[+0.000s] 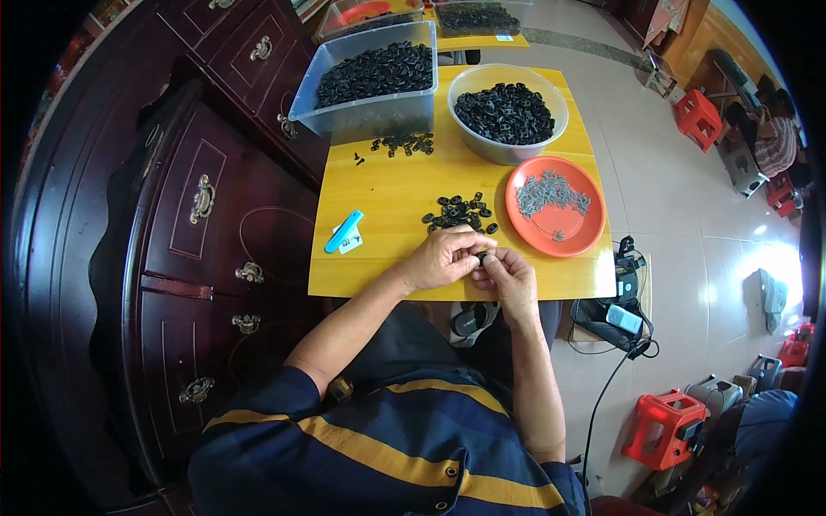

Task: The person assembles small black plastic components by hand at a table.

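My left hand (444,258) and my right hand (509,273) meet over the front edge of the yellow table (387,275). Between their fingertips they pinch a small black plastic part (481,257), mostly covered by the fingers. Just beyond the hands lies a loose pile of small black oval parts (459,212). An orange-red plate (564,240) to the right of the pile carries many small grey metal pins (551,193). Off to the left rests a turquoise-handled tool (343,231) on a white slip of paper (352,242).
A clear rectangular bin (361,120) and a round translucent tub (508,153), both full of black parts, stand at the back. More black parts (403,144) lie before the bin. A dark wooden cabinet (206,215) borders the left. Red stools (662,428) and other people are at the right.
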{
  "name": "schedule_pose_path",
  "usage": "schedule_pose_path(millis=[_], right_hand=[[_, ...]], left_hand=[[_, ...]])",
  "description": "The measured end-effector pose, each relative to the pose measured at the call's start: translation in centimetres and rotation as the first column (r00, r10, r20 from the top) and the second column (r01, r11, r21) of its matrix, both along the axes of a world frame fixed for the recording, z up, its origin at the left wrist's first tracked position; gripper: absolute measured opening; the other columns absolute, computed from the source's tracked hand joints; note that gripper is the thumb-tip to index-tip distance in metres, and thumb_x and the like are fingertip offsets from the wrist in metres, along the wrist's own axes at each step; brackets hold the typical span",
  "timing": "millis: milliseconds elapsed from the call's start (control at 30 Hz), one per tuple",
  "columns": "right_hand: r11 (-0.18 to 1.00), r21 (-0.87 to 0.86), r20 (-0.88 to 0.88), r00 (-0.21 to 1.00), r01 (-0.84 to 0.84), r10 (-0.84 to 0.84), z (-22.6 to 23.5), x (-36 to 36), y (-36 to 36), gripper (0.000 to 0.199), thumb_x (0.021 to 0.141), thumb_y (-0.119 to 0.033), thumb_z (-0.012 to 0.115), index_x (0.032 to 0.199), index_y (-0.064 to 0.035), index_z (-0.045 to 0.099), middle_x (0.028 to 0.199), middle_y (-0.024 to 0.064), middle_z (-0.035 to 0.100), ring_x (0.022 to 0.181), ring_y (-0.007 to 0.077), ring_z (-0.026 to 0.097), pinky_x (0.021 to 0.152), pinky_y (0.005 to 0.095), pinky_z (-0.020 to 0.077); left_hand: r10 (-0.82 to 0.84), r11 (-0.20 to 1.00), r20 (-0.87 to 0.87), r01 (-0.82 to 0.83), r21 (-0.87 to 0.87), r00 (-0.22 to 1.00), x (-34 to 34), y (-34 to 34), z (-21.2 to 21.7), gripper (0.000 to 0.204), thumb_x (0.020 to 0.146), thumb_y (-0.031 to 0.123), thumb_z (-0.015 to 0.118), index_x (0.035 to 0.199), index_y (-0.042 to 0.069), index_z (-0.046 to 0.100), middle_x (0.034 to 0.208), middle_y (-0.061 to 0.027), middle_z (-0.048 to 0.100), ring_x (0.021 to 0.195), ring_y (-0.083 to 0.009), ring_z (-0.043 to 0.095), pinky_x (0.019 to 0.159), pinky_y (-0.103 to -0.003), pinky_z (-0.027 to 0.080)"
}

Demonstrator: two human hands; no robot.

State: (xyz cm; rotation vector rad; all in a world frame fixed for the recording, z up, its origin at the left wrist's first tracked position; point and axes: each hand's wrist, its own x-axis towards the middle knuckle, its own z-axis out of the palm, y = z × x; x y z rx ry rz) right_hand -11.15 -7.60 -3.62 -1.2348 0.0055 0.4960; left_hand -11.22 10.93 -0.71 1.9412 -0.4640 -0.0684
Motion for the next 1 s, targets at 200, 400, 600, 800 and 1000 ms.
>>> schedule_pose_path(millis=[200, 400, 600, 800, 1000], right_hand=[[0.996, 0.041, 0.015, 0.997, 0.080, -0.081, 0.7, -0.1, 0.4, 0.014, 0.099, -0.013, 0.058, 0.100, 0.0007, 0.063, 0.086, 0.0025, 0.066, 0.076, 0.0058, 0.060, 0.068, 0.0192, 0.0487], [0.994, 0.031, 0.001, 0.995, 0.102, -0.102, 0.2, 0.1, 0.2, 0.013, 0.098, -0.013, 0.058, 0.099, -0.0009, 0.063, 0.082, -0.0024, 0.061, 0.068, 0.0030, 0.050, 0.065, 0.0181, 0.0434], [0.987, 0.112, -0.077, 0.992, 0.111, -0.103, 0.7, 0.3, 0.1, 0.018, 0.100, -0.017, 0.056, 0.098, -0.0010, 0.064, 0.084, -0.0008, 0.061, 0.071, 0.0049, 0.054, 0.069, 0.0218, 0.0490], [0.991, 0.104, -0.067, 0.995, 0.086, -0.080, -0.1, 0.3, -0.2, 0.021, 0.101, -0.019, 0.056, 0.098, -0.0003, 0.064, 0.085, 0.0014, 0.063, 0.075, 0.0073, 0.058, 0.072, 0.0247, 0.0537], [0.992, 0.081, -0.052, 0.994, 0.100, -0.096, 0.1, 0.2, 0.1, 0.020, 0.100, -0.018, 0.057, 0.097, 0.0000, 0.064, 0.084, 0.0016, 0.064, 0.073, 0.0067, 0.058, 0.068, 0.0234, 0.0527]], left_hand=[[0.165, 0.963, 0.297, -0.218, 0.156, 0.940, -1.1, -2.1, 1.0, 0.057, 0.076, 0.003, 0.073, 0.130, 0.006, 0.055, 0.105, -0.0094, 0.062, 0.089, -0.0237, 0.065, 0.074, -0.035, 0.055], [0.158, 0.884, 0.470, -0.337, 0.324, 0.868, -1.0, -2.9, 0.7, 0.044, 0.076, 0.009, 0.074, 0.117, 0.005, 0.060, 0.106, -0.0124, 0.064, 0.097, -0.0314, 0.065, 0.081, -0.039, 0.055], [0.186, 0.905, 0.438, -0.327, 0.272, 0.880, -0.8, -2.8, 0.6, 0.029, 0.078, 0.011, 0.074, 0.106, 0.003, 0.065, 0.101, -0.0115, 0.067, 0.092, -0.0308, 0.067, 0.079, -0.038, 0.055], [0.124, 0.925, 0.403, -0.252, 0.284, 0.907, -0.7, -2.4, 1.1, 0.028, 0.080, 0.012, 0.075, 0.105, 0.003, 0.067, 0.098, -0.0114, 0.068, 0.090, -0.0302, 0.068, 0.077, -0.038, 0.055], [0.110, 0.922, 0.394, -0.241, 0.303, 0.913, -0.7, -2.4, 1.4, 0.028, 0.080, 0.013, 0.075, 0.105, 0.003, 0.067, 0.098, -0.0112, 0.068, 0.089, -0.0298, 0.068, 0.076, -0.038, 0.055]])
